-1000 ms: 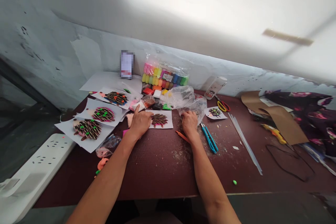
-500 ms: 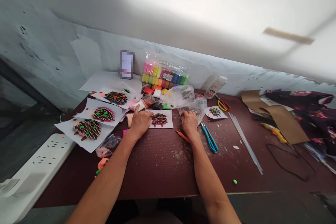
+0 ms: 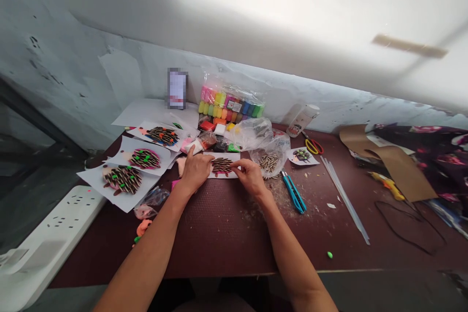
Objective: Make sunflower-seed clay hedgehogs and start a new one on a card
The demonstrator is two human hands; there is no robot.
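A small white card point(image 3: 236, 157) lies on the table, bearing a hedgehog point(image 3: 221, 165) with a back of dark, pale-edged sunflower seeds over pink clay. My left hand point(image 3: 196, 171) holds down the card's left end, fingers by the hedgehog's head, which they hide. My right hand point(image 3: 250, 175) pinches at the card's right side, thumb and forefinger together at the tail end of the spines. What sits in that pinch is tiny and mostly hidden; it looks like a sunflower seed. Just right of this hand, a clear plastic bag point(image 3: 281, 148) lies open with a pile of sunflower seeds point(image 3: 268, 162).
Finished-looking hedgehog cards point(image 3: 122, 180) overlap at left beside a power strip point(image 3: 66, 214). Clay packs point(image 3: 230, 107) line the wall. To the right lie a blue utility knife point(image 3: 293, 192), scissors point(image 3: 313, 146), glue sticks point(image 3: 345, 200) and a yellow glue gun point(image 3: 389, 185).
My right hand has moved left from the bag's seeds to the card's right side, uncovering the seed pile. The orange tool beneath that hand no longer shows. My left hand stays on the card.
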